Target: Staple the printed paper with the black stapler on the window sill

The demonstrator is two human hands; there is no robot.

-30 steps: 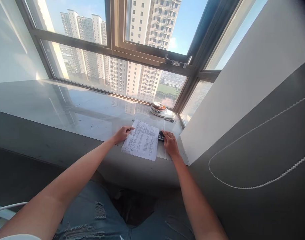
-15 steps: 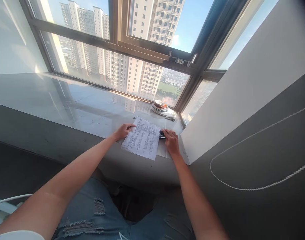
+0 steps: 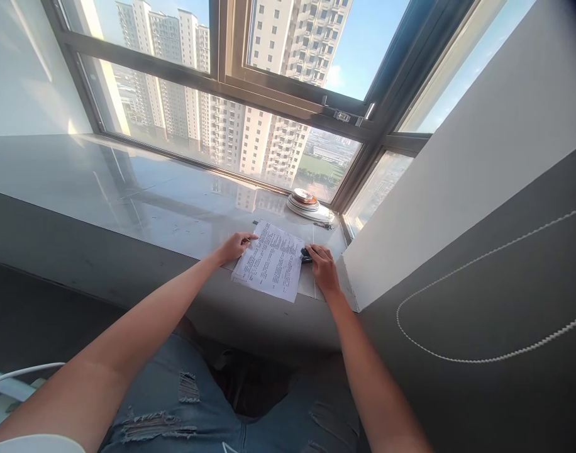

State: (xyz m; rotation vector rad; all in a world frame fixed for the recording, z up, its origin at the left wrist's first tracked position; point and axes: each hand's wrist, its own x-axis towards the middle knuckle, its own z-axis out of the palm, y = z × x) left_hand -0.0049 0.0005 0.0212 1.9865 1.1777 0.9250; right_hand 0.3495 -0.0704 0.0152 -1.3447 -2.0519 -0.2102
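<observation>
Printed sheets of paper [image 3: 269, 263] lie on the window sill, their near edge reaching past the sill's front. My left hand [image 3: 236, 246] is closed on the left edge of the sheets, thumb and fingers pinching it. At the right edge, my right hand [image 3: 322, 261] is wrapped over a small black stapler [image 3: 307, 254]. The stapler's front end meets the paper's edge; most of its body is hidden under my fingers, and I cannot tell whether its jaws are pressed together.
Round white and copper-coloured dishes [image 3: 307, 204] stand stacked in the sill's far right corner. Small dark items [image 3: 324, 225] lie in front of them. The window frame [image 3: 288, 100] rises behind the sill [image 3: 175, 214]. A beaded cord [image 3: 476, 360] hangs at the right.
</observation>
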